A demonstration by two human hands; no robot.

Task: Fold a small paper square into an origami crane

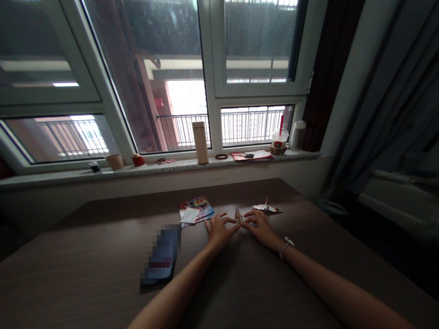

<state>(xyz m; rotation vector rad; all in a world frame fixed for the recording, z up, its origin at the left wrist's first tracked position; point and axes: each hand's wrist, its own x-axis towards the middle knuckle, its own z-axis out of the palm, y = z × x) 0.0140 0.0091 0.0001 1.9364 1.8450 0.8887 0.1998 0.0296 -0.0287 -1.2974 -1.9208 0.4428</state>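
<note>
A small folded piece of patterned paper stands upright between my two hands above the brown table. My left hand pinches its lower left side with thumb and forefinger. On the other side, my right hand holds its lower right edge, the fingertips close together. A folded paper crane rests on the table just behind my right hand. Colourful printed sheets with a white slip on top lie behind and left of my left hand.
On the brown table, a dark phone-like object, pixelated, lies left of my left forearm. The windowsill bears a tan bottle, a drink cup, scissors on papers, and a paper cup.
</note>
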